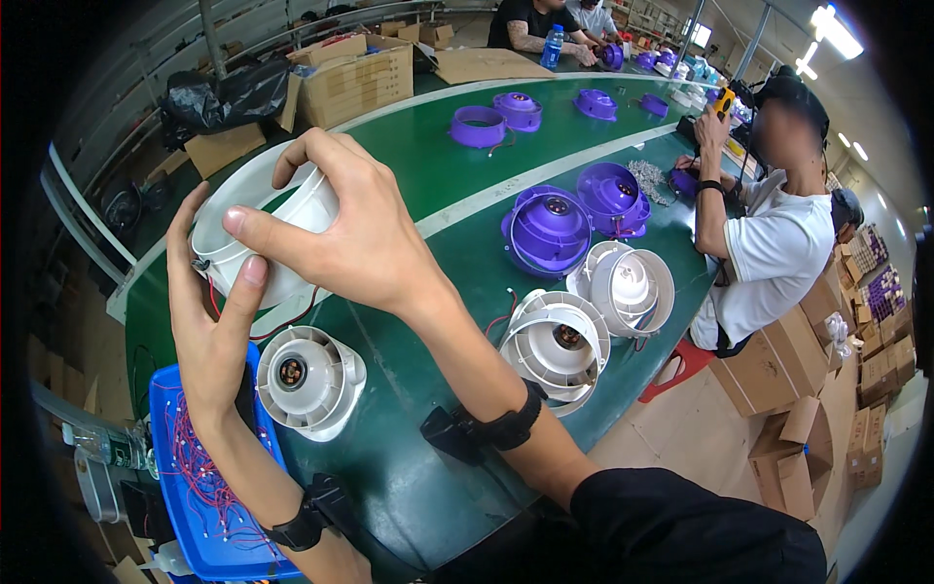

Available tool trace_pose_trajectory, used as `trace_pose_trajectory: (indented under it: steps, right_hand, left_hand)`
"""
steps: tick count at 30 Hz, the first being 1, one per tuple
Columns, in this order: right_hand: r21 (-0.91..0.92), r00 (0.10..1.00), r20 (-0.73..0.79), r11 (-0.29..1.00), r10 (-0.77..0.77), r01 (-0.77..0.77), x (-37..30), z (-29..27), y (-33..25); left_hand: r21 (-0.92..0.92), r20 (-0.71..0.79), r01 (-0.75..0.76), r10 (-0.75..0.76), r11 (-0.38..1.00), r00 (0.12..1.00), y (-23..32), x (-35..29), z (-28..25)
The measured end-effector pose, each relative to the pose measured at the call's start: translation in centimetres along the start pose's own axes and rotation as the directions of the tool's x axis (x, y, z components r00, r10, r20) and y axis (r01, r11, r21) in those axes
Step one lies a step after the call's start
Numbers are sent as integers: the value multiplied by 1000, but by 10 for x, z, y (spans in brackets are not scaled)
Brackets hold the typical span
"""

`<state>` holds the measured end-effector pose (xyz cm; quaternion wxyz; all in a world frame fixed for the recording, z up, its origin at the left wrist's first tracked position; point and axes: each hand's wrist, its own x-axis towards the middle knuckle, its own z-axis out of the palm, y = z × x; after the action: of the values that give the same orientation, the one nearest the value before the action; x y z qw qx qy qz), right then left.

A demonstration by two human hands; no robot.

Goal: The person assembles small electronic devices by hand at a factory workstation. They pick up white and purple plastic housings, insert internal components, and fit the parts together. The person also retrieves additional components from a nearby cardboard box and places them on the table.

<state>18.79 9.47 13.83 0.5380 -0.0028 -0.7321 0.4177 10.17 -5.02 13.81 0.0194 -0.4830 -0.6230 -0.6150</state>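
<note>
The right hand (350,219) is curled into a wide pinch, index finger hooked over the rim of a white plastic ring housing (313,202) and thumb reaching across its near side, while the left hand (209,331) cups the left side with fingers spread and thumb against the near wall. The housing is tilted between them, above the far left part of the green workbench (409,389). Good handling here probably means letting the left hand bear the weight so the right can make fine adjustments, with pressure spread around the rim (a thin wall like that may flex if squeezed at one spot). The red wire (211,295) hanging below the left thumb seems the thing to guard: keep it slack and out from under the fingertips. The white fan housing (309,380) stands just below, beside the blue tray (226,567), so a knock is worth avoiding.
</note>
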Motion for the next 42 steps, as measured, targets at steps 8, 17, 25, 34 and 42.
trace_pose_trajectory:
  steps: [8,17,25,34,42]
  right_hand:
    - [-10,1000,21,1000,15,-15,-1,3,-1]
    - [-11,993,94,997,75,-74,-1,1,-3]
    - [-11,996,76,999,42,-41,-1,0,-1]
    - [-18,997,78,1000,18,-16,-1,0,1]
    - [19,986,119,993,117,-121,0,-2,-7]
  left_hand:
    - [40,21,-13,12,999,1000,2,0,-5]
    - [39,50,129,-131,991,990,6,-2,-12]
    - [70,38,88,-90,994,995,4,-1,-11]
    - [109,55,78,-84,991,995,7,-1,-12]
    - [83,60,82,-87,993,994,5,-1,-12]
